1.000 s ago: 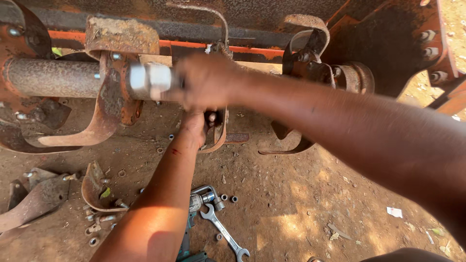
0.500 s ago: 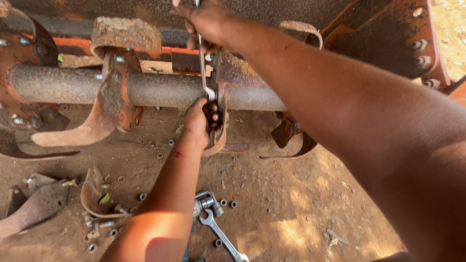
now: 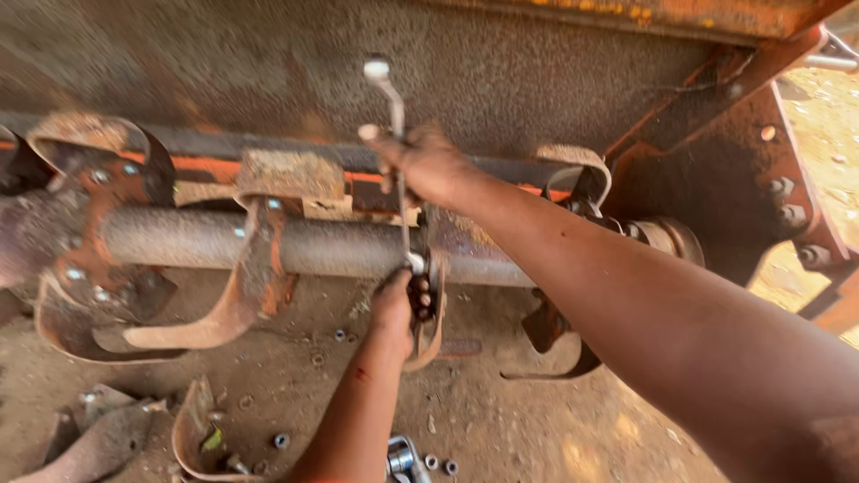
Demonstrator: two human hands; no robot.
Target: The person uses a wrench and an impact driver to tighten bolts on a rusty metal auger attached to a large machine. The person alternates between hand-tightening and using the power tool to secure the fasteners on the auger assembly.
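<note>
Head view: we see the right hand (image 3: 428, 165) closed around the shank of a long silver wrench (image 3: 395, 152), standing nearly upright now, its top end raised against the rusty machine housing (image 3: 501, 80) and its lower end seated at the blade flange on the rusted rotor shaft (image 3: 304, 246). Half a second ago the handle was cut off by the frame top; a second ago the hand held it level across the shaft, so we read a swing of the wrench upward on the bolt. The left hand (image 3: 395, 309) reaches up from below, its grip pinched on the bolt cluster at the curved tiller blade (image 3: 431, 309) under the wrench head, same spot as before. Loose nuts (image 3: 340, 335) lie on the dirt floor (image 3: 501, 420); detached blades (image 3: 192, 429) and a second wrench (image 3: 401, 458) lie at the bottom edge.
</note>
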